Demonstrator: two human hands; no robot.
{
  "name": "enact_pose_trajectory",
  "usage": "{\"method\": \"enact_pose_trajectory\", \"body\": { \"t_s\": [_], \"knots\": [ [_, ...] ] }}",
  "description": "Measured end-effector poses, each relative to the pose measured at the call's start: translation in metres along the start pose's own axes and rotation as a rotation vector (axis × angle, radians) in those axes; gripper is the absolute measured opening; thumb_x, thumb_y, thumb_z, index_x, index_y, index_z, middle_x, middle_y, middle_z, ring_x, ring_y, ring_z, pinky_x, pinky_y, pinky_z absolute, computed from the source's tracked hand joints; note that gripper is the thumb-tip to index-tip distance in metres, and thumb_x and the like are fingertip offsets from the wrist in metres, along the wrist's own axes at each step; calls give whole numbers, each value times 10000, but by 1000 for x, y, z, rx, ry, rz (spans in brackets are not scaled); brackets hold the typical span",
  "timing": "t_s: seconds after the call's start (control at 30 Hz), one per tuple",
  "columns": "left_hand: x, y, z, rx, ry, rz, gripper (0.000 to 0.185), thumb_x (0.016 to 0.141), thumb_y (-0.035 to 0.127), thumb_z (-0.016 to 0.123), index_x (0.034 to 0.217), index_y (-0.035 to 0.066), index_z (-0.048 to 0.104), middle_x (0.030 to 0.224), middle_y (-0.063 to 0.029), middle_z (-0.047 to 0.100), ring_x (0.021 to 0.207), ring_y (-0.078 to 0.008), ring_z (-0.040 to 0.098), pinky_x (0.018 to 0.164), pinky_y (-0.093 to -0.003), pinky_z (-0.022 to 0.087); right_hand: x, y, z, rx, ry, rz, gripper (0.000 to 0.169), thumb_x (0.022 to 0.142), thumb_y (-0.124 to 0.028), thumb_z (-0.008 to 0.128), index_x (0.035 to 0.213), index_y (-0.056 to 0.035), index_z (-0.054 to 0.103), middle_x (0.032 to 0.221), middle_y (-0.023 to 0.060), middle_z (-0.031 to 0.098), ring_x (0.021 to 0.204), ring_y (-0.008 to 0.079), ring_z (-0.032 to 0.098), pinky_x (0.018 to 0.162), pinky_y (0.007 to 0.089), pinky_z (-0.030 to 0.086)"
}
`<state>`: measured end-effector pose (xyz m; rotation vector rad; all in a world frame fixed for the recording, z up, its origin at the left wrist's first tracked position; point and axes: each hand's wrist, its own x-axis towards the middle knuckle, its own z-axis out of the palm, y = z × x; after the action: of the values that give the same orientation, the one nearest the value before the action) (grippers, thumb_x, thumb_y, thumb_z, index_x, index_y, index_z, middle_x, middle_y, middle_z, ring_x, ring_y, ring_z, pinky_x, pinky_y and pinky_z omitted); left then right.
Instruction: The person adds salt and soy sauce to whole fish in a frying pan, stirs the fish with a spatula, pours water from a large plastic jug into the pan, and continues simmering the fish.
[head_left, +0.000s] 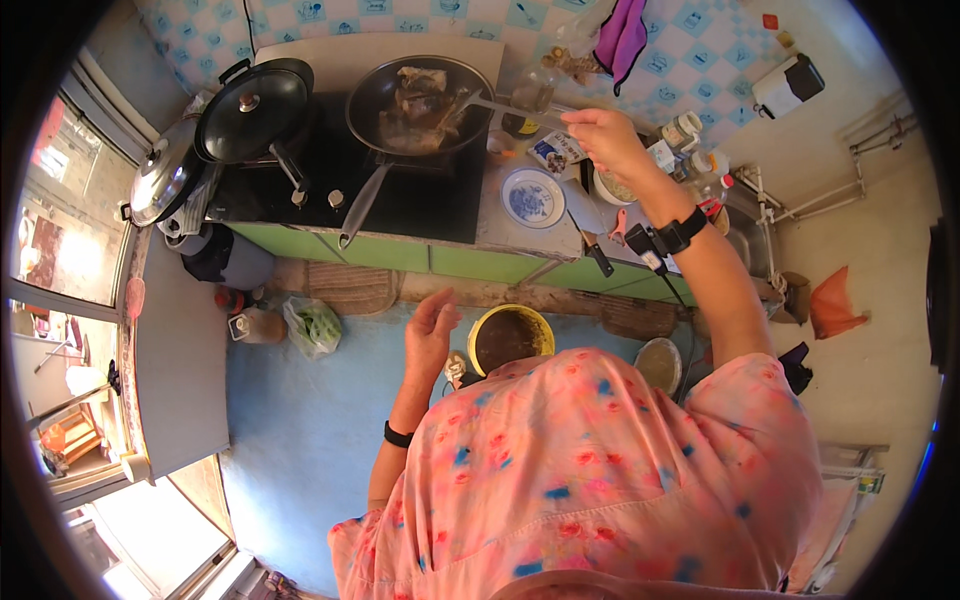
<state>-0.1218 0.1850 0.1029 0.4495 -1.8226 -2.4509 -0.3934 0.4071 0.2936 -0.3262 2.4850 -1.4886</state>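
Note:
My right hand (606, 142) grips the handle end of a metal spatula (525, 115). The spatula reaches left into a dark frying pan (360, 124), its blade touching or close beside browned chunks of food (420, 97), perhaps fish or meat, in some brown liquid. That pan rests on a black glass-topped stove (420, 202), with its long handle (365, 206) pointing toward me. My left hand (431, 326) hangs in front of my body, below counter level. It holds nothing, and its fingers are loosely bent and partly apart.
Left on the stove sits a lidded black wok (255, 112). A patterned plate (532, 198), a black-handled knife (595, 251) near the counter edge and orange-handled scissors or peeler (619, 226) lie to the right. On the floor stand a yellow bucket (473, 341) and a bag of greens (311, 326).

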Motion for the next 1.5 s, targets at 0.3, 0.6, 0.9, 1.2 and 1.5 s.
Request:
{"method": "enact_pose_trajectory", "body": {
  "t_s": [0.3, 0.6, 0.9, 1.2, 1.5],
  "knots": [
    [-1, -5, 0, -42, 25, 13, 301, 928, 127, 554, 1193, -17, 546, 1075, -93, 629, 865, -155, 616, 751, -270, 492, 45, 5, 31, -615, 119, -315, 258, 805, -147, 582, 998, -4, 675, 905, 205, 675, 872, 313, 657, 779, 367, 492],
    [-1, -3, -1, 43, 12, 10, 315, 925, 132, 553, 1201, -19, 544, 1091, -93, 628, 869, -156, 620, 750, -274, 492, 52, 22, 56, -124, 191, -150, 253, 820, -150, 606, 1011, 1, 674, 885, 176, 689, 781, 261, 664, 713, 304, 492],
    [-1, -7, -8, 9, 25, 4, 316, 934, 153, 557, 1210, -1, 545, 1092, -88, 637, 875, -153, 627, 745, -269, 489, 20, 33, 34, -312, 252, -213, 284, 847, -182, 569, 1059, -16, 659, 922, 182, 680, 846, 270, 662, 756, 336, 490],
    [6, -3, -3, 38, 20, 1, 322, 922, 120, 561, 1217, -5, 538, 1079, -85, 640, 858, -141, 625, 740, -257, 491, 37, 59, 66, -114, 280, -213, 286, 848, -174, 557, 1040, 11, 661, 890, 208, 673, 833, 298, 660, 751, 333, 494],
    [9, -4, -3, 23, -8, -8, 305, 925, 121, 555, 1205, 0, 550, 1081, -74, 633, 874, -137, 615, 739, -262, 493, 78, 59, 95, -173, 302, -303, 246, 833, -161, 547, 989, -31, 687, 886, 210, 661, 842, 325, 654, 750, 350, 501]
  ]
}}
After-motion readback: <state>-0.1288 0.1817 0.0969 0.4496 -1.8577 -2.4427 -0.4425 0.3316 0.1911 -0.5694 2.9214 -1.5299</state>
